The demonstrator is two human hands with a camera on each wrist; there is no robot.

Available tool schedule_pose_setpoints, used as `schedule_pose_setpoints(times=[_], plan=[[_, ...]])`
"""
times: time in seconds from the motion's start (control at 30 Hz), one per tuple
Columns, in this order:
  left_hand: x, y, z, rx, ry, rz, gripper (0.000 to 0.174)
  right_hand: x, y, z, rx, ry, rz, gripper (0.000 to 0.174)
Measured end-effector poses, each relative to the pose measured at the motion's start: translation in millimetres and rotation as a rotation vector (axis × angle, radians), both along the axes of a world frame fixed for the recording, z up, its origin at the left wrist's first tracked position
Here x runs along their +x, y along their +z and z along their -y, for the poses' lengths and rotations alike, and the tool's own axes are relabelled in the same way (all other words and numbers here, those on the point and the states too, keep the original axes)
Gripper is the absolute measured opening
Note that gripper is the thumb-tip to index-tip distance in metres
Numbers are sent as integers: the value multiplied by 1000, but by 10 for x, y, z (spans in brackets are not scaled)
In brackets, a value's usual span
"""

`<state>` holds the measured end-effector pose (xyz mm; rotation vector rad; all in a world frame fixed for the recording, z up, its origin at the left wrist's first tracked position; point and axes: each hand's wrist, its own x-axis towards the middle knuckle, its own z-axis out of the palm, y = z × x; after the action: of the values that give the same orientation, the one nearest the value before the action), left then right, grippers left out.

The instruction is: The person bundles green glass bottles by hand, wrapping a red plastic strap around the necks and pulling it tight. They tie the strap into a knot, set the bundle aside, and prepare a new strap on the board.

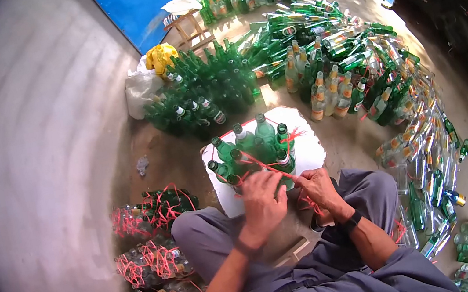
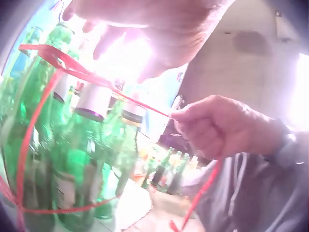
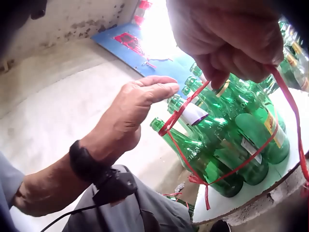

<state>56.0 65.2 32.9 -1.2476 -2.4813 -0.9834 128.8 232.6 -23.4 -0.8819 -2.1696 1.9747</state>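
Note:
A bundle of green glass bottles [image 1: 255, 141] stands upright on a white slab [image 1: 308, 143] before the person's knees. Red plastic twine [image 3: 236, 168] runs round the bottles' bodies, with more of it looped at the necks. My right hand [image 1: 319, 188] has its fingers curled round the twine and holds it taut from the necks, a loose tail hanging below the fist in the left wrist view. Close beside the near bottle necks is my left hand [image 3: 133, 104], its fingers extended and nothing in its grasp. In the head view this hand is slightly blurred.
Bottle bundles tied with red twine [image 1: 157, 261] stand at the left. Many green bottles [image 1: 205, 86] stand ahead, and a long heap of loose bottles [image 1: 407, 111] curves along the right. A small wooden stool [image 1: 188, 30] is near the blue door [image 1: 139, 7].

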Motion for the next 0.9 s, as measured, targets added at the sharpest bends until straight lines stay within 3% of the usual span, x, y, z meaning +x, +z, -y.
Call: schedule_pose_setpoints(times=[0.13,0.23,0.43,0.5,0.63,0.7,0.73,0.77,0.8,0.9], plan=[[101,-84,-32,-26,-49,164,36,45,87,-4,40,95,-46,37],[22,-202,-69,-36,-152,-61,33,132,232,-14,-60,160,-4,37],[-107,-320,-42,-63,-185,-69,25,229,152,-2,-439,202,-57,30],[-114,-348,-35,-102,-181,-68,25,210,2,51,-638,-36,-33,26],[-131,-434,-59,-28,-187,-20,25,50,-413,124,-603,21,-9,22],[-135,-497,-60,-10,-179,17,24,-53,-487,193,-310,246,65,20],[-137,-528,-71,-12,-177,12,24,-112,-719,186,-307,258,79,20],[-140,-557,-83,-15,-177,6,23,-172,-1149,151,376,443,-233,16],[-141,-565,-88,-12,-165,18,23,-243,-1199,195,1060,598,-551,14],[-110,-562,-105,-6,-144,92,24,-227,-1311,283,1077,622,-538,13]])
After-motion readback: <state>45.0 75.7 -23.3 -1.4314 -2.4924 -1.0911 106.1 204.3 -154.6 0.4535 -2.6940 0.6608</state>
